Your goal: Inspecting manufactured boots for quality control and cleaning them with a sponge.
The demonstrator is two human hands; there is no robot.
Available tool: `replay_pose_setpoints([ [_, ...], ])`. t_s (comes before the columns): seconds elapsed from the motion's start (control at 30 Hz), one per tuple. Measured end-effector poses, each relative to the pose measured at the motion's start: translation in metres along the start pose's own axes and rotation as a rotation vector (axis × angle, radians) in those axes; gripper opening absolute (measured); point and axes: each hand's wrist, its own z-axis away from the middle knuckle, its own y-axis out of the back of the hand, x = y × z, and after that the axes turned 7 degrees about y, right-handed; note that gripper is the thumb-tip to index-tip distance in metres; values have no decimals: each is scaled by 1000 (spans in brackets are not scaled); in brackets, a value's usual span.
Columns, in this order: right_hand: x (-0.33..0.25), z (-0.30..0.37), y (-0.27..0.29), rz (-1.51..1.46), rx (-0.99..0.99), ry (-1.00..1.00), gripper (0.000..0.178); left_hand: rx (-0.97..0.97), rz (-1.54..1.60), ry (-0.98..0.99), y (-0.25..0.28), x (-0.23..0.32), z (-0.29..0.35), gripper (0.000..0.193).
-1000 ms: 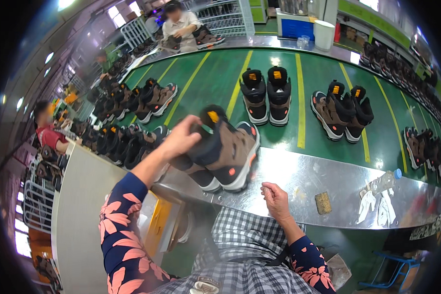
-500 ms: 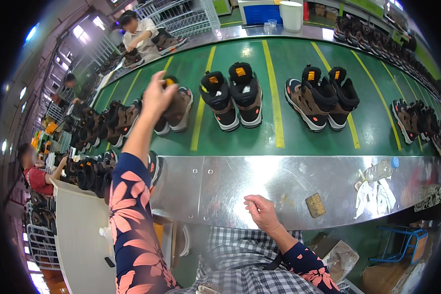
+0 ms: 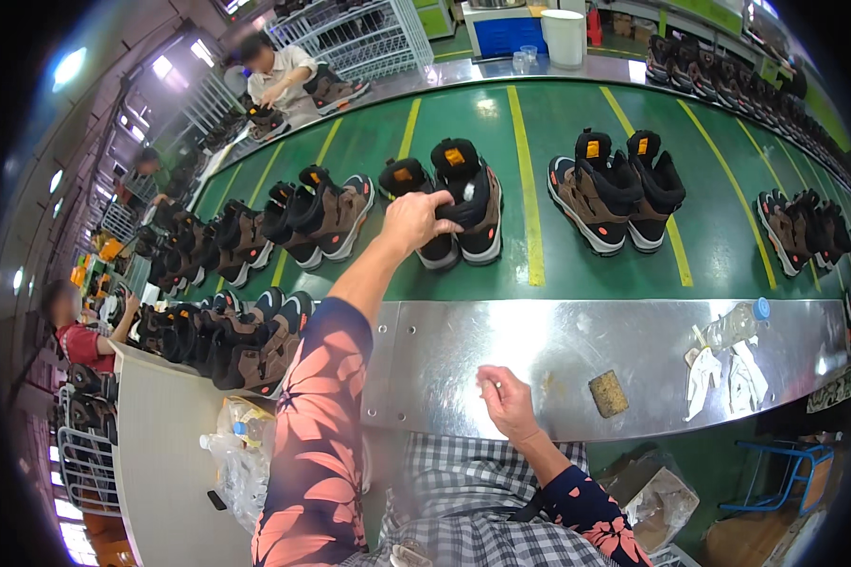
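Observation:
My left hand (image 3: 414, 223) reaches over a pair of brown and black high-top shoes on the green belt. Its fingers close at the collar of the left shoe (image 3: 439, 251), hiding much of it, and the thumb side touches the right shoe (image 3: 484, 217). Orange labels show on both tongues, and something white lies inside the right shoe. Above the steel ledge, my right hand (image 3: 508, 402) is loosely curled; whatever its fingertips pinch, if anything, is too small to make out. A second pair of shoes (image 3: 615, 194) stands to the right.
More shoes (image 3: 317, 217) line the belt (image 3: 511, 274) on both sides. The steel ledge (image 3: 444, 364) carries a brown block (image 3: 608, 393), a plastic bottle (image 3: 731, 326) and white cloths (image 3: 719, 378). A pale side table (image 3: 170, 463) holds shoes at left. Co-workers stand at far left.
My left hand has left the pair further left and moved right onto the middle pair. That left pair now stands released on the belt. My right hand has hardly moved.

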Motion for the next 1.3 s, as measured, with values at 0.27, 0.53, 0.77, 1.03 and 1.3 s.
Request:
replay_pose_setpoints([
  [0.27, 5, -3, 12, -95, 293, 143, 45, -135, 171, -177, 79, 45, 149, 44],
  [0.53, -57, 17, 25, -360, 300, 39, 64, -210, 214, -208, 89, 94, 308, 45],
  [0.77, -133, 36, 26, -230, 67, 3, 85, 460, 1005, 382, 36, 86, 338, 76],
  [1.03, -130, 63, 105, -496, 124, -424, 51, 71, 2011, 769, -4, -1, 397, 45],
  [1.3, -28, 82, 147, -897, 381, -571, 39, 42, 2410, 797, -90, -27, 369, 45],
])
